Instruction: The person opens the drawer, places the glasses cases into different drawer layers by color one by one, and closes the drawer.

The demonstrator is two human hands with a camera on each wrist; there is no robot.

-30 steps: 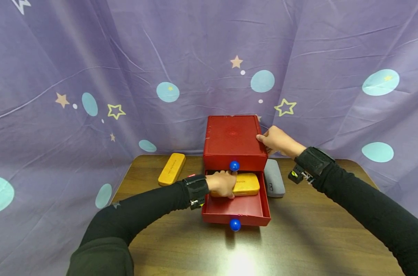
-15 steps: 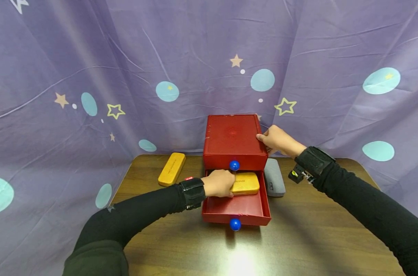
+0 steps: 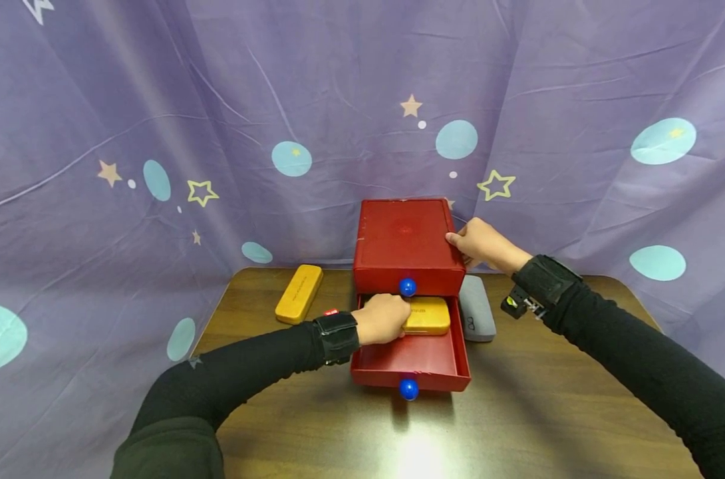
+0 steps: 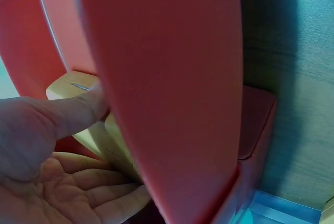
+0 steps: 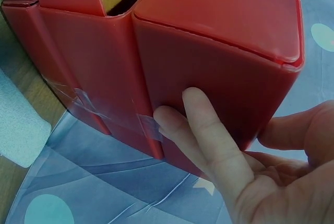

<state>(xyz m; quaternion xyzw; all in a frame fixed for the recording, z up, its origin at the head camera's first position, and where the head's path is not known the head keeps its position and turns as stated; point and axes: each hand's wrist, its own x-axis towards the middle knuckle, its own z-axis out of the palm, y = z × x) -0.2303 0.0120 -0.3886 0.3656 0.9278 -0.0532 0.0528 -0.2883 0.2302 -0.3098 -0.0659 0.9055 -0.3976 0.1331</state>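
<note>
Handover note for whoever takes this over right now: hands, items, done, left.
Left hand: grips the yellow case inside the open lower drawer of the red box.
Right hand: braces the box's right rear side, fingers straight against it.
Done: drawer is out, one yellow case is in it.
Left, probably: let go of the case, push the drawer shut. A second yellow case and a grey case lie on the table beside the box.
</note>
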